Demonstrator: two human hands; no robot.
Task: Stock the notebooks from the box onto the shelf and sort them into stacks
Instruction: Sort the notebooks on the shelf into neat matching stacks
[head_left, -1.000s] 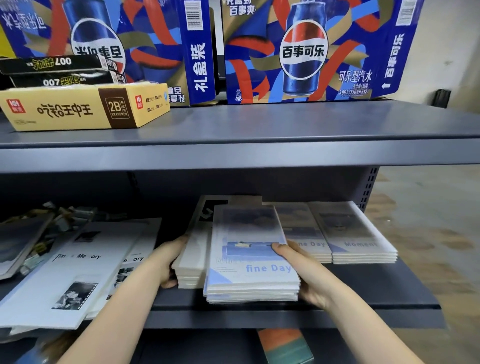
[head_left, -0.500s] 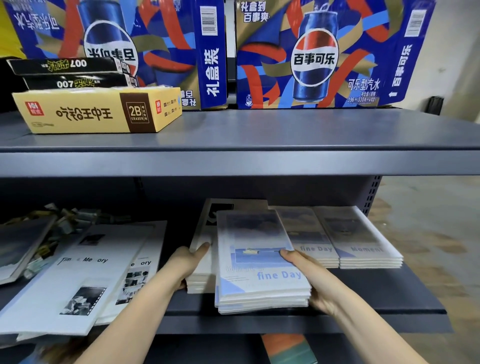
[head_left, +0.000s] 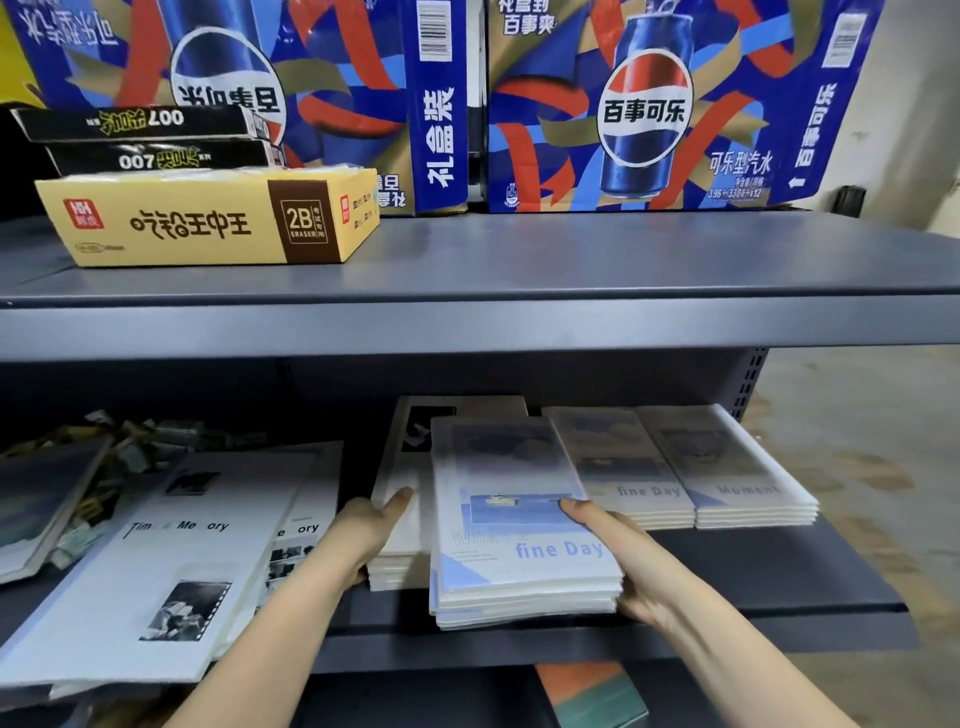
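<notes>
A stack of pale blue "fine Day" notebooks (head_left: 509, 519) lies on the lower grey shelf (head_left: 753, 603), jutting out past its front edge. My right hand (head_left: 623, 561) grips the stack's right side, thumb on the top cover. My left hand (head_left: 371, 530) holds the left edge of a white notebook stack (head_left: 410, 543) that sits just left of it and partly under it, thumb on top. Further right stand two neat stacks side by side: another "fine Day" stack (head_left: 618, 467) and a "Moment" stack (head_left: 727, 467). The box is out of view.
Large white "Time Memory" notebooks (head_left: 171, 561) lie loosely overlapped at the shelf's left, with clutter behind them. The upper shelf (head_left: 519, 322) overhangs and carries a yellow eraser box (head_left: 208, 223) and Pepsi cartons (head_left: 649, 104). Bare floor lies to the right.
My left thumb has come up onto the top of the white stack. My right hand keeps its grip on the "fine Day" stack, which has barely shifted.
</notes>
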